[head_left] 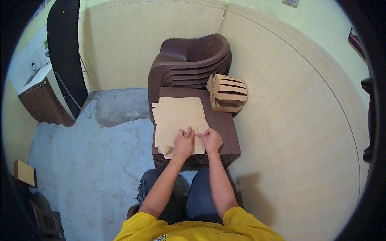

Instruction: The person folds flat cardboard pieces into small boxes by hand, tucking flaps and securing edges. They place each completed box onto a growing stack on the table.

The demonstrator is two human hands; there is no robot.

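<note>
Flat, die-cut cardboard box blanks point(177, 112) with tabs and slots along their edges lie in a pile on a dark brown table. My left hand point(184, 143) rests on the top one near its front edge, its fingers stretched forward and slightly apart. Just to the right, my right hand point(211, 141) pinches a fold or flap of the same cardboard between thumb and fingertips. What exactly lies between those fingertips is too small to make out. A small raised cardboard flap point(165, 150) stands at the front left corner of the pile.
Several folded cardboard boxes point(229, 93) stand stacked at the table's far right edge. Behind the brown table point(225, 134) rise stacked brown plastic chairs point(189, 60). A pale panelled wall point(297, 120) runs close along the right. Bluish floor point(92, 168) spreads to the left.
</note>
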